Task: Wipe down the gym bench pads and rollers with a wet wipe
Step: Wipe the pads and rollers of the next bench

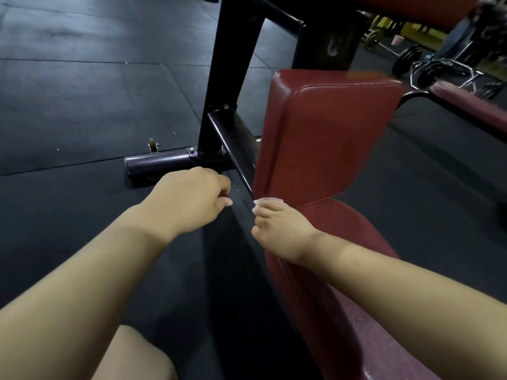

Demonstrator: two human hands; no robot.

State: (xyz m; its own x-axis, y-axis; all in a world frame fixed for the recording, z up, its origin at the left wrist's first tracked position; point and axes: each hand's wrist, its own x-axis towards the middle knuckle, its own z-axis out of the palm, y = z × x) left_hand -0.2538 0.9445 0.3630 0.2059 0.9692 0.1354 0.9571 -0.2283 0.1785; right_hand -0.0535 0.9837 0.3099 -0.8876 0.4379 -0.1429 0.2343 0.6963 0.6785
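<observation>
Fingers (267, 213) of your right hand (279, 231) pinch a pale wipe (270, 200) at the red seat pad's (345, 226) left edge, just below the upright red pad (329, 133). Your left hand's (189, 198) fingers curl under, beside the black frame (236, 149) — whether they hold anything is unclear.

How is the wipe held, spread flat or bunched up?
Cannot tell: only a pale edge of the wipe shows beyond the right hand's curled fingers on the red pad; the rest is hidden.
</observation>
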